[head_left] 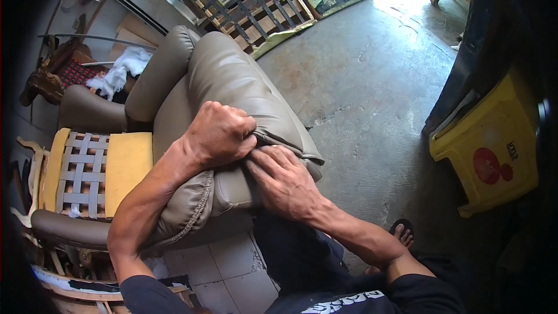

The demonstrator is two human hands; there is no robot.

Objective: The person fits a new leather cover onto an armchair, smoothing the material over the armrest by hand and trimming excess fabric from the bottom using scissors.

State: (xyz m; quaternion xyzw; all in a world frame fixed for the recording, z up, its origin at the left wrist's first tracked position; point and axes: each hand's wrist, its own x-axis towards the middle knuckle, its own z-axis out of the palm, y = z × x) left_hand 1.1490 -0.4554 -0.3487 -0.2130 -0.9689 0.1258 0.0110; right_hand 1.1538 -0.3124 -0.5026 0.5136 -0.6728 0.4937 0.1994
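A grey-brown leather sofa cushion (232, 75) lies in front of me, its cover folded and creased along the near right edge. My left hand (218, 131) is closed in a fist on the cover's edge, knuckles up. Close beside it, my right hand (282, 177) presses its bent fingers together against the same fold, with the fingertips partly hidden at the leather. Below my left wrist, a gathered, puckered seam (200, 203) runs along the padded sofa arm.
On the left stands a bare sofa frame with woven grey webbing (81, 168) and yellow foam (129, 163). White stuffing (123, 72) lies behind it. A webbed wooden frame (244, 0) leans at the back. A yellow plastic stool (494, 145) stands at right on the concrete floor (360, 93).
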